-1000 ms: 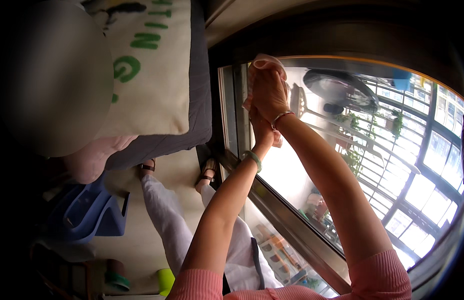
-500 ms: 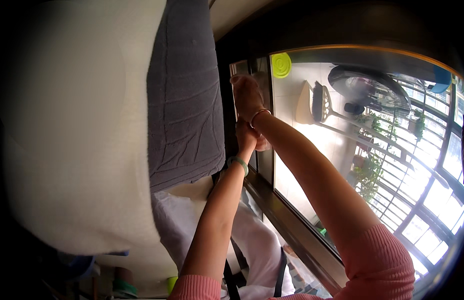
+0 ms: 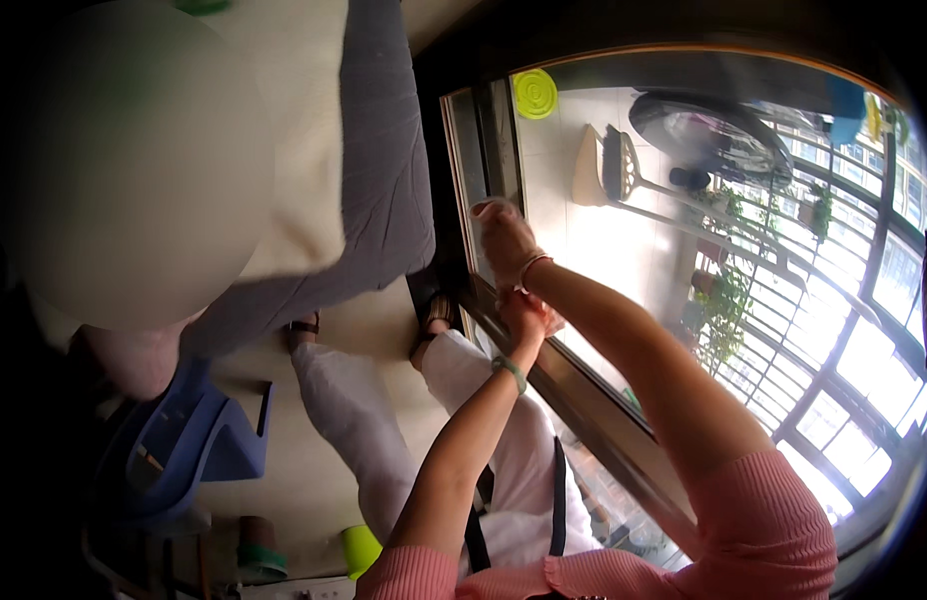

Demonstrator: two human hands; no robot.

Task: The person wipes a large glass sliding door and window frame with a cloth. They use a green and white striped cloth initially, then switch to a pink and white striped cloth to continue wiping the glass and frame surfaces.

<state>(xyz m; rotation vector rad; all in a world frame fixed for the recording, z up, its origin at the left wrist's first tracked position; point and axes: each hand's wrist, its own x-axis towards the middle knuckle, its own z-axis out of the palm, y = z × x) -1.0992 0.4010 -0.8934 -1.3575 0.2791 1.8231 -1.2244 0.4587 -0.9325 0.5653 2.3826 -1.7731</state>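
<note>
My right hand, with a thin bracelet at the wrist, is out in front of the glass door. It is closed, its fingers curled, and a little smeared. Just below and nearer to me, my left hand, wearing a green bangle, is also closed, right against or under the right wrist. Whatever either hand grips is hidden. Behind them run the dark door frame and its brown lower rail; I cannot tell whether the hands touch them.
To the left is a grey cushioned piece with a cream cover; a blurred patch hides part of it. A blue plastic chair and a lime green container stand lower left. Beyond the glass are a broom, dustpan and plants.
Both hands have moved nearer to me, down along the door frame, staying close together. The view has shifted, bringing my feet and the blue chair into sight.
</note>
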